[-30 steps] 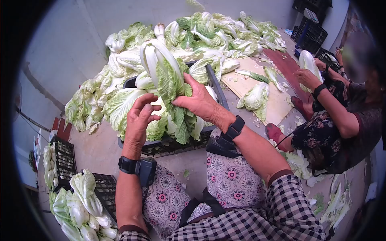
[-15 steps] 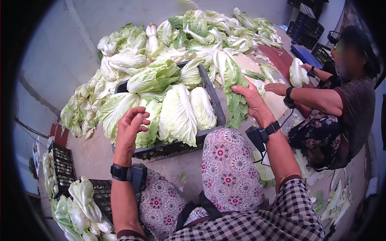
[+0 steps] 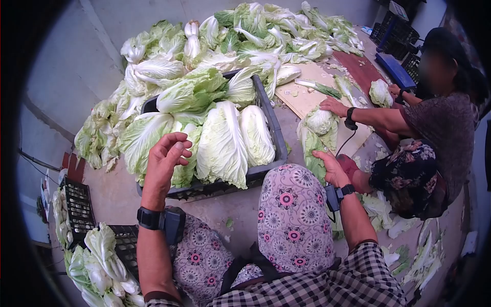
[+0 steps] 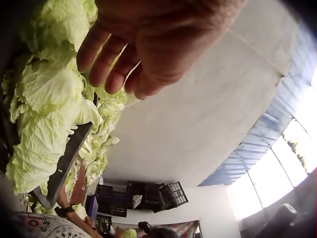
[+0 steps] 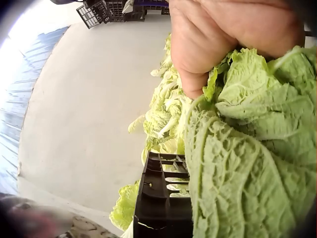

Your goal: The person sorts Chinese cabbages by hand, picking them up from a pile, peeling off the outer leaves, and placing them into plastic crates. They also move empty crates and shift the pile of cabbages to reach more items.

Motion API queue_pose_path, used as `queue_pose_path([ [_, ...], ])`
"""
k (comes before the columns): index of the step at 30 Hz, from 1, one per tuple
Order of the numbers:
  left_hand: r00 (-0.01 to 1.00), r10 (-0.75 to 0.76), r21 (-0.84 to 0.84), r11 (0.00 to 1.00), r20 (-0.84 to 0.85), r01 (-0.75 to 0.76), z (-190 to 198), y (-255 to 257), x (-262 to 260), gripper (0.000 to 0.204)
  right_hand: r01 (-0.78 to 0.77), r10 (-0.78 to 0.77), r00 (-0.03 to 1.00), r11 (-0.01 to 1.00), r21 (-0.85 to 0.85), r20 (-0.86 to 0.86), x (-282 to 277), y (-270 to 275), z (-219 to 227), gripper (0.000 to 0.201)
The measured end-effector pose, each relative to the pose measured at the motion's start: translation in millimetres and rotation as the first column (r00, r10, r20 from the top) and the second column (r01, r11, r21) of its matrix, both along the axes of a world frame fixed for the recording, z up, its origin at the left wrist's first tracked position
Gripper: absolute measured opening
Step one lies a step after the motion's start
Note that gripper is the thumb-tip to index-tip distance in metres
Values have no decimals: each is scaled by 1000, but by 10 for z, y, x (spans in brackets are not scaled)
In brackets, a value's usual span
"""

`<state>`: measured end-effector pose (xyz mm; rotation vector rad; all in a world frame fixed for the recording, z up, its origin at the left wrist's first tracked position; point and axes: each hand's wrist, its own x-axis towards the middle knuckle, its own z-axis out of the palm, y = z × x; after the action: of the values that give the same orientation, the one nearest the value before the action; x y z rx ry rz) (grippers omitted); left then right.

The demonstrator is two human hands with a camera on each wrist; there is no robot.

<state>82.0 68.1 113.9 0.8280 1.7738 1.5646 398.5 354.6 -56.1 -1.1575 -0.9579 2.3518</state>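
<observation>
My right hand (image 3: 332,170) grips loose green napa cabbage leaves (image 3: 311,148) by their leafy end, low to the right of the crate. The right wrist view shows these wrinkled leaves (image 5: 247,148) bunched under the palm. My left hand (image 3: 167,153), fingers loosely bent and holding nothing, hovers over the near left part of a black crate (image 3: 276,128). Inside that crate lie several napa cabbage heads, among them a pale one (image 3: 222,146) at the front. In the left wrist view, the left hand (image 4: 148,49) hangs beside the heaped cabbages.
A large cabbage pile (image 3: 255,30) lies behind the crate along the wall. To the right, another person (image 3: 434,117) crouches, one hand at a cabbage (image 3: 321,122) by a board (image 3: 302,97). More crates of cabbages (image 3: 79,204) stand at left. Leaf scraps (image 3: 427,261) litter the floor.
My right hand has carried the cabbage leaves from above the crate to the right and down toward the floor. My left hand has shifted slightly left. The other person's near hand has moved left.
</observation>
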Motion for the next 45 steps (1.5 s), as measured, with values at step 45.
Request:
queue_pose_path([
  [45,608,-306,-586,737,-732,-335,-420,747,65,71,-765,568,602,206,611,562,-1374,-243,2170,62],
])
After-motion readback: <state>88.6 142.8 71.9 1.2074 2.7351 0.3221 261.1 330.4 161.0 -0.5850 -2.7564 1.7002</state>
